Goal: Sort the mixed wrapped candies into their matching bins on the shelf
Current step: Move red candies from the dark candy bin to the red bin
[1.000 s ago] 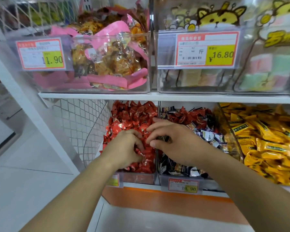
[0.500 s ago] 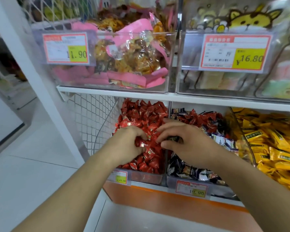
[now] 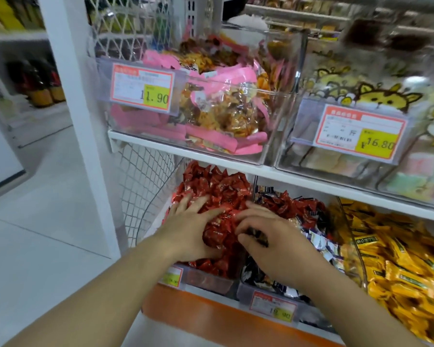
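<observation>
Candies in red wrappers (image 3: 216, 189) filled a clear bin (image 3: 208, 280) on the lower shelf, at about 6 o'clock in the head view. The left hand (image 3: 188, 229) lay spread, fingers straight, pressing on the red pile. The right hand (image 3: 268, 236), at its 3 o'clock, curled its fingers around dark-wrapped candy (image 3: 257, 235) over the mixed bin (image 3: 273, 296). Yellow packets (image 3: 396, 259) sat further toward 3 o'clock.
</observation>
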`<state>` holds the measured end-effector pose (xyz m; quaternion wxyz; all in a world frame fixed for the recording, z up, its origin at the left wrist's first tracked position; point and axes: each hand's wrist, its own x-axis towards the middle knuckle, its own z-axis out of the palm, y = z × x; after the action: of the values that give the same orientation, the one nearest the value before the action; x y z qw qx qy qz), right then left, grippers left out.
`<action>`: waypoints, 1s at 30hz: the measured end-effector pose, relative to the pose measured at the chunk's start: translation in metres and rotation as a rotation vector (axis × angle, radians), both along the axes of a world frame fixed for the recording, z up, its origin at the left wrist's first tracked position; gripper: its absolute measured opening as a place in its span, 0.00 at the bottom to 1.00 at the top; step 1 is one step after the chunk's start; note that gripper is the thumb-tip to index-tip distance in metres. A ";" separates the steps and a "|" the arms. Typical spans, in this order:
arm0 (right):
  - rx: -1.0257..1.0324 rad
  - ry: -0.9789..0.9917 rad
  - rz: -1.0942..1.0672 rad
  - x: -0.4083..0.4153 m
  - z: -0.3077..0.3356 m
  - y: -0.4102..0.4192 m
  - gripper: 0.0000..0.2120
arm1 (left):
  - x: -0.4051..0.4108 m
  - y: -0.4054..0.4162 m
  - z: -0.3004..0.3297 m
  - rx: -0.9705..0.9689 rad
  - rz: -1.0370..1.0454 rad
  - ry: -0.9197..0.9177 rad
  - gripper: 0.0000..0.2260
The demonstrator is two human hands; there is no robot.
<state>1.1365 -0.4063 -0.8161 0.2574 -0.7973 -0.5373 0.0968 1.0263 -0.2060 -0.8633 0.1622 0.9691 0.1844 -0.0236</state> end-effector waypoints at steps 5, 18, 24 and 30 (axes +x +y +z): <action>-0.016 -0.003 -0.005 0.005 -0.001 0.003 0.05 | 0.003 -0.001 0.003 0.080 -0.044 0.035 0.36; 0.009 0.019 0.013 0.006 -0.001 0.003 0.05 | -0.028 0.020 0.024 -0.132 -0.073 -0.056 0.24; 0.029 -0.002 -0.023 0.005 -0.003 0.000 0.10 | -0.006 0.017 0.027 -0.149 -0.067 -0.177 0.32; 0.042 -0.064 -0.105 0.001 -0.005 -0.002 0.22 | 0.062 0.009 0.006 0.052 -0.129 -0.237 0.35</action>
<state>1.1376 -0.4083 -0.8211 0.2616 -0.8215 -0.5046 0.0465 1.0887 -0.1967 -0.8569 0.1559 0.9788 0.1020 0.0855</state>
